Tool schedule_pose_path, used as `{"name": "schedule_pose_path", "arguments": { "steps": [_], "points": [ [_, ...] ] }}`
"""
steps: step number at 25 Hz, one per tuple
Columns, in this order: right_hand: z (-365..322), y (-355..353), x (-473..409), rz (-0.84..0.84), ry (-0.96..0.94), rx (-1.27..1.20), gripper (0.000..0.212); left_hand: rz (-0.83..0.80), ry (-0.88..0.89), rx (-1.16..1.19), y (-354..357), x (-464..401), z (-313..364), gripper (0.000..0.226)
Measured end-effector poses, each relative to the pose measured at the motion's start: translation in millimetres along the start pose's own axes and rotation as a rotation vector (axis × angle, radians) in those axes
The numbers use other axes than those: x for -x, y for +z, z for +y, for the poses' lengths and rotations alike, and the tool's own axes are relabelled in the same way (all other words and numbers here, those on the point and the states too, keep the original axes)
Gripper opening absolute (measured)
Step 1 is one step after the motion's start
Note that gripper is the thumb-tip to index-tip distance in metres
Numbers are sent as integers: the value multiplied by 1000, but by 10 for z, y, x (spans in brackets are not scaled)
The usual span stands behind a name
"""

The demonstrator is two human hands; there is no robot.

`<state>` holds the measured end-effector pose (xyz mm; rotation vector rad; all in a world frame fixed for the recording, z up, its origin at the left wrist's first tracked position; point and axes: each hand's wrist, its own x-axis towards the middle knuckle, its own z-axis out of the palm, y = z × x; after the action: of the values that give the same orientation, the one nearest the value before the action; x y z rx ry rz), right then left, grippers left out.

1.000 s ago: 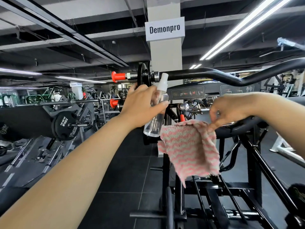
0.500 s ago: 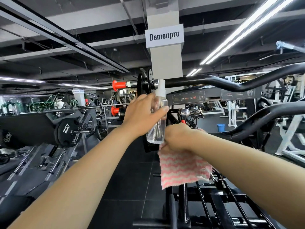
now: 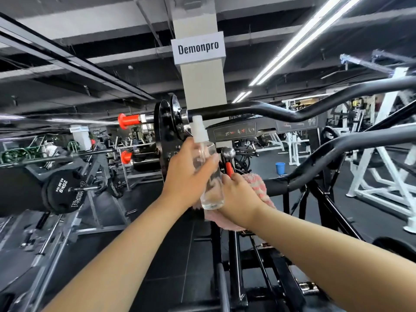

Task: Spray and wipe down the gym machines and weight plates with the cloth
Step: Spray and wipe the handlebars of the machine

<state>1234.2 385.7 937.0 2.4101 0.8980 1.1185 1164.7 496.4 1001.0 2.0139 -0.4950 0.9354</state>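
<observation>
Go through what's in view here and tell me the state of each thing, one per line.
left hand: grips the spray bottle
spray bottle: upright, clear, white nozzle on top
right hand: presses the cloth down
cloth: bunched under the right hand
curved bar: plates loaded on its end
weight plates: mounted on the bar
20kg plate: on a neighbouring machine
blue bucket: standing on the floor

The dark tiled floor [image 3: 162, 266] is occupied by a blue bucket [image 3: 280, 168] at two o'clock and a white machine frame [image 3: 382, 188] at three o'clock.
</observation>
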Motion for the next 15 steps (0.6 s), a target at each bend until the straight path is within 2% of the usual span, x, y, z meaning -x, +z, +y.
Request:
{"name": "schedule_pose_path", "arguments": {
  "steps": [2,5,6,10,14,15],
  "points": [
    [137,9,103,88,-23,68,32,-69,-45,172,65,0,-22,16],
    [389,43,293,251,-40,58,51,-57,-166,287,120,-67,-67,10],
    [461,30,349,250,-25,68,53,-58,-204,281,111,-91,-67,7],
    [831,70,582,205,-8,63,65,-106,-289,246,79,-172,-117,26],
    [913,-19,655,126,97,82,66,-120,-264,291,6,-197,-129,30],
    [812,-74,609,95,111,81,74,-113,-249,299,-17,-209,-98,27]
  ]
}}
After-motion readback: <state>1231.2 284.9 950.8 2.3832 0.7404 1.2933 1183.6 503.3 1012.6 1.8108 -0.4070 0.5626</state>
